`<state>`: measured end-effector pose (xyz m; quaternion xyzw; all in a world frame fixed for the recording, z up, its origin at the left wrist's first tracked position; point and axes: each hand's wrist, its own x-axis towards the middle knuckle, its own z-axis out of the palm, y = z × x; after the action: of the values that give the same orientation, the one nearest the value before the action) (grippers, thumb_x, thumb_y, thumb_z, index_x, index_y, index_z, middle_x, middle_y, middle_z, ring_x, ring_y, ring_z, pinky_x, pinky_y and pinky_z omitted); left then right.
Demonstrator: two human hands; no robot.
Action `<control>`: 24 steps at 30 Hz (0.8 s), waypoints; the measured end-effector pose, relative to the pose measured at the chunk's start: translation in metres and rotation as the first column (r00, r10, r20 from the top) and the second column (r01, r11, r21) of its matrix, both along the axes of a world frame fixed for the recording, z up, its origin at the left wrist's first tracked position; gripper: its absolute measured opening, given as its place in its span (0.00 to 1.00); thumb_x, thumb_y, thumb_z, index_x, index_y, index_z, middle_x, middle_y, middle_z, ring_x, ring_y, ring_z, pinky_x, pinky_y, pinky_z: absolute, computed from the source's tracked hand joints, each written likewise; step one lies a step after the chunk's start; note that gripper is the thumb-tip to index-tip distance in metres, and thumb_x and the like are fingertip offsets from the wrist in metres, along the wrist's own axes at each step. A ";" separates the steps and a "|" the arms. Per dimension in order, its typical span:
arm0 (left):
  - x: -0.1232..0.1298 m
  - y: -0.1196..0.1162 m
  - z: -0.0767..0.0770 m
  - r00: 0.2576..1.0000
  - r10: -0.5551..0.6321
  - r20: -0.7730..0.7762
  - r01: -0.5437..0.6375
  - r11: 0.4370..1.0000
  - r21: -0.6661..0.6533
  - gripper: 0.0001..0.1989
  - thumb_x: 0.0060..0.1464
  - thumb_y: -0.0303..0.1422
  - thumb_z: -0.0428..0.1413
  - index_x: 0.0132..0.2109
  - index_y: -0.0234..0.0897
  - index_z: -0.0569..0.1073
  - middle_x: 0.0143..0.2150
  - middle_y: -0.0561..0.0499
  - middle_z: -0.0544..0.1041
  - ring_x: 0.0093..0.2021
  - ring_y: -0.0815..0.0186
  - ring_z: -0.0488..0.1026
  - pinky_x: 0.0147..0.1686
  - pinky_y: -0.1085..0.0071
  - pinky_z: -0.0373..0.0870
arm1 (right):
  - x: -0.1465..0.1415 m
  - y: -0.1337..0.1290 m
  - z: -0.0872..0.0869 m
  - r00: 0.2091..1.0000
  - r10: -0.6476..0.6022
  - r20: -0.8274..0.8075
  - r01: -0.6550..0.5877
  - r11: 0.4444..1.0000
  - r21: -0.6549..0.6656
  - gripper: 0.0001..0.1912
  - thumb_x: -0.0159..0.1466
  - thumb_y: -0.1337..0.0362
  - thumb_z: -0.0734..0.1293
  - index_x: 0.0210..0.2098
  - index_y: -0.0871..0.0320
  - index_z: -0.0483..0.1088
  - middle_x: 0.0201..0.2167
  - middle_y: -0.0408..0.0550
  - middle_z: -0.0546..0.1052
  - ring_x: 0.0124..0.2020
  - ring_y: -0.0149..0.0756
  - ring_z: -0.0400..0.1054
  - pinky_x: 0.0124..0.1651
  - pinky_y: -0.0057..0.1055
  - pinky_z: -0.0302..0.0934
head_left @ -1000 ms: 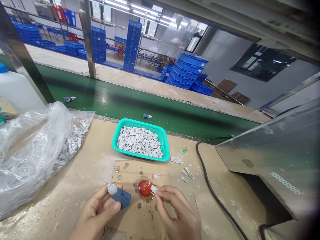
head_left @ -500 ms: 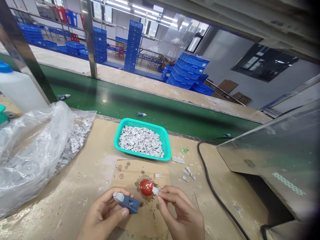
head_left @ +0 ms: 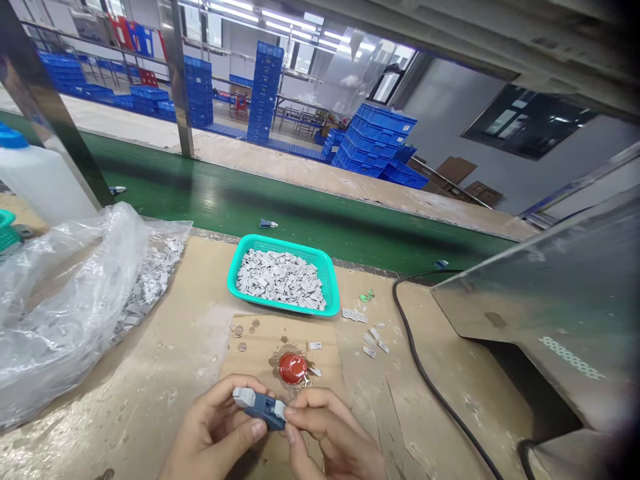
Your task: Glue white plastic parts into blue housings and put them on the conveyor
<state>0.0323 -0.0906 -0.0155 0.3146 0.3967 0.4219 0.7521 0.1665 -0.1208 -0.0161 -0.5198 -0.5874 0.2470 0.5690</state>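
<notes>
At lower centre of the frame, left hand [head_left: 220, 427] gripped a dark blue housing [head_left: 265, 412] between thumb and fingers, its pale tip [head_left: 243, 397] pointing to the upper left. Right hand [head_left: 333, 430] pinched a small pale grey piece [head_left: 280, 409] at the housing's right end; how far it was seated could not be told, fingertips covering part of it. Half a second earlier this hand had been up beside the glossy red disc [head_left: 293, 368], well apart from the housing; the two hands now nearly met, the housing a little farther right. Another pale chip [head_left: 316, 373] now showed at the disc's right edge, where fingers had been. A flat grey piece [head_left: 315, 345] lay just above, on the stained cardboard [head_left: 250, 363], as before. On the green belt [head_left: 215, 193], a small blue part [head_left: 269, 223] had slid left, as had one at far left [head_left: 117, 191] and one at right [head_left: 441, 265]. Turquoise basket [head_left: 333, 293], mid-frame, stood full of grey pieces, just above the cardboard; clear bag [head_left: 75, 267] at left, unchanged.
</notes>
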 end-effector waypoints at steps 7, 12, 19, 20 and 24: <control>0.000 -0.001 -0.009 0.997 -0.010 0.083 0.013 0.999 -0.040 0.10 0.40 0.31 0.61 0.34 0.38 0.73 0.28 0.52 0.73 0.29 0.68 0.69 0.30 0.73 0.64 | -0.002 0.002 0.005 0.988 0.099 0.120 -0.100 0.995 0.003 0.14 0.53 0.76 0.60 0.32 0.55 0.71 0.30 0.44 0.69 0.28 0.27 0.67 0.31 0.22 0.64; 0.009 -0.001 -0.014 0.983 0.137 0.121 -0.122 0.985 -0.126 0.19 0.39 0.31 0.61 0.43 0.41 0.71 0.35 0.50 0.74 0.39 0.64 0.70 0.43 0.68 0.62 | -0.012 0.002 -0.005 0.976 0.036 0.215 -0.050 0.997 0.056 0.16 0.54 0.76 0.59 0.37 0.56 0.71 0.33 0.48 0.68 0.31 0.29 0.67 0.35 0.24 0.66; 0.001 0.032 0.012 0.948 0.235 0.214 -0.203 0.966 -0.159 0.25 0.44 0.34 0.56 0.51 0.34 0.63 0.33 0.47 0.69 0.33 0.66 0.67 0.33 0.70 0.65 | 0.017 0.035 0.022 0.869 0.096 0.485 -0.139 0.989 0.055 0.17 0.56 0.74 0.58 0.43 0.58 0.68 0.37 0.51 0.71 0.37 0.33 0.67 0.39 0.26 0.65; -0.004 0.047 0.018 0.952 0.245 0.185 -0.240 0.969 -0.054 0.24 0.45 0.33 0.55 0.51 0.32 0.63 0.32 0.48 0.68 0.31 0.68 0.65 0.31 0.72 0.64 | 0.028 0.047 0.027 0.863 0.038 0.504 -0.078 0.995 0.058 0.15 0.57 0.74 0.58 0.42 0.58 0.68 0.37 0.51 0.71 0.37 0.33 0.67 0.39 0.27 0.65; -0.025 0.134 0.028 0.900 0.342 -0.270 -0.149 0.824 0.547 0.21 0.52 0.33 0.43 0.53 0.32 0.59 0.29 0.50 0.64 0.29 0.69 0.63 0.30 0.74 0.63 | 0.070 0.108 0.032 0.819 -0.104 0.564 0.099 0.994 0.039 0.10 0.53 0.73 0.60 0.31 0.59 0.72 0.30 0.47 0.73 0.27 0.30 0.67 0.33 0.26 0.64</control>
<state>0.0071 0.0432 0.0123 0.5198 0.4368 0.5428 0.4943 0.2362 -0.0131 0.0164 -0.5979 -0.7019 0.0491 0.3839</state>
